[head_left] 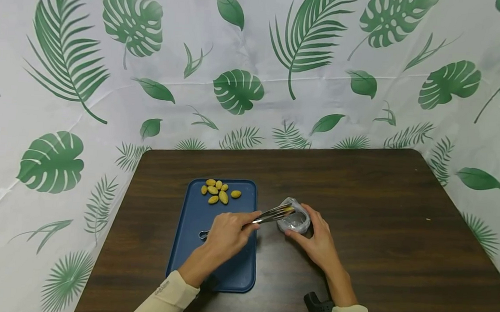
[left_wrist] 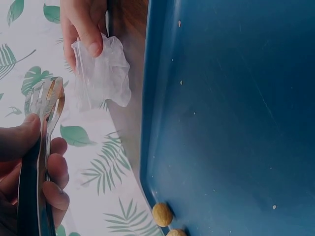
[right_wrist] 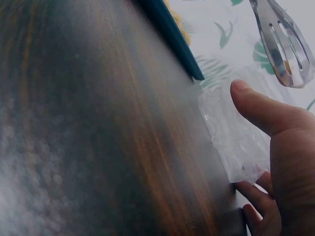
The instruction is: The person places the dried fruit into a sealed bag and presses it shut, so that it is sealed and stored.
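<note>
My left hand grips metal tongs over the right edge of the blue tray. A yellowish piece shows between the slotted tong ends, largely hidden by the metal. Those ends are above the mouth of a clear plastic bag, which stands open on the table to the right of the tray. Thumb and fingers of my right hand hold the bag's side; the left wrist view shows its crinkled wall. Several yellow oval pieces lie at the tray's far end.
The brown wooden table extends under everything. Behind it hangs a white cloth with green leaves. A black device is at the right wrist. Small crumbs dot the tray.
</note>
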`<state>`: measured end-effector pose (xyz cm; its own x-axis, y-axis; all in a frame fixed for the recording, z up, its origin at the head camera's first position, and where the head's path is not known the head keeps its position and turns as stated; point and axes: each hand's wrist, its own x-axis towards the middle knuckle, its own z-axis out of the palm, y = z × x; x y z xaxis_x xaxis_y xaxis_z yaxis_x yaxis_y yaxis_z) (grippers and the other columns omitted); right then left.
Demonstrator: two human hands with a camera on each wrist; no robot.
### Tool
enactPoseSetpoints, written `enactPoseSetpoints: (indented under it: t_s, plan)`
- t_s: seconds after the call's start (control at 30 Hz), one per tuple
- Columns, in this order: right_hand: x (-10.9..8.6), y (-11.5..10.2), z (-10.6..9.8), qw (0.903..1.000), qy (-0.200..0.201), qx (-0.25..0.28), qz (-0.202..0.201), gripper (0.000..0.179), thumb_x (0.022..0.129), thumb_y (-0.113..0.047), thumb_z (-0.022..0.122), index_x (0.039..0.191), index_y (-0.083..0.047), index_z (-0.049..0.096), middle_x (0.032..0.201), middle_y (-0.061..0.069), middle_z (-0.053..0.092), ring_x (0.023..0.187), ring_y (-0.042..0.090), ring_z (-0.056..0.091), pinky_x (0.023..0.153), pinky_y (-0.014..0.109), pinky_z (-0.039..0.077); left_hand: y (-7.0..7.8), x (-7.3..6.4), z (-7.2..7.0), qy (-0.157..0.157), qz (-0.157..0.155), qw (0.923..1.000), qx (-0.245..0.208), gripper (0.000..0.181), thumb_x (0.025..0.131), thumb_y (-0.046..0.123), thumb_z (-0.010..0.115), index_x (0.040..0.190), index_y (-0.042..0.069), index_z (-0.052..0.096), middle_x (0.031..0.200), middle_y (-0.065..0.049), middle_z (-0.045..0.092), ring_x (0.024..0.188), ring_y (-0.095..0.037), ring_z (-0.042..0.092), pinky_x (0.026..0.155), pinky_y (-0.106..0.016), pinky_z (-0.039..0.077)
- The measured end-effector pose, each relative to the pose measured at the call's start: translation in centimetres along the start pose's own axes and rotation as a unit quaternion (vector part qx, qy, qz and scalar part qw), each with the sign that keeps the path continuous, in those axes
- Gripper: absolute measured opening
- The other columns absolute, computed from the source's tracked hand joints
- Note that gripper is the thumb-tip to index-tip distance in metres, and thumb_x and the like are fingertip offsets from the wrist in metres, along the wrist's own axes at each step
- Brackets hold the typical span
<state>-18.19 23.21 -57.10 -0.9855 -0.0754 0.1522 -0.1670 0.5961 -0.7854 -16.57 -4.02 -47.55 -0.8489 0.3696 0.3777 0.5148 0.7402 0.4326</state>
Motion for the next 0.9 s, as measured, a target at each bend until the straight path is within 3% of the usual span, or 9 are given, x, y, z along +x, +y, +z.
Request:
enactPoseSetpoints:
  t_s: [0.3,0.67,0.9]
  plan:
    - [0.1,-0.04,-0.03,1.0,-0.003,-0.001,-0.001,0.086,0.081,-0.042,0.088,0.153,-0.022,0.046,0.148,0.011,0.056,0.136,0.04,0.049,0.111,0.067,0.031,-0.05,0.02,0.21,-0.003,-0.001,0.9999,-0.01,0.031,0.092,0.027,0.078,0.121,0.017,0.079,0.101,-0.002,0.082,0.051,0.0,0.044,0.047,-0.016,0.029]
    - [0.1,0.04,0.03,1.0,-0.004,-0.003,0.0,0.086,0.082,-0.042,0.088,0.154,-0.022,0.045,0.147,0.012,0.057,0.136,0.041,0.049,0.11,0.068,0.032,-0.04,-0.17,0.17,-0.007,-0.003,1.0,-0.002,0.035,0.092,0.03,0.077,0.125,0.017,0.077,0.107,-0.002,0.081,0.053,-0.003,0.053,0.049,-0.018,0.036]
    - [0.09,0.1,0.11,1.0,-0.001,-0.003,-0.001,0.087,0.081,-0.041,0.088,0.154,-0.021,0.045,0.147,0.014,0.057,0.137,0.042,0.048,0.111,0.068,0.031,-0.08,-0.54,-0.12,-0.02,-0.022,0.9996,0.001,0.043,0.093,0.036,0.076,0.132,0.017,0.072,0.117,-0.005,0.079,0.042,0.0,0.031,0.044,-0.018,0.028]
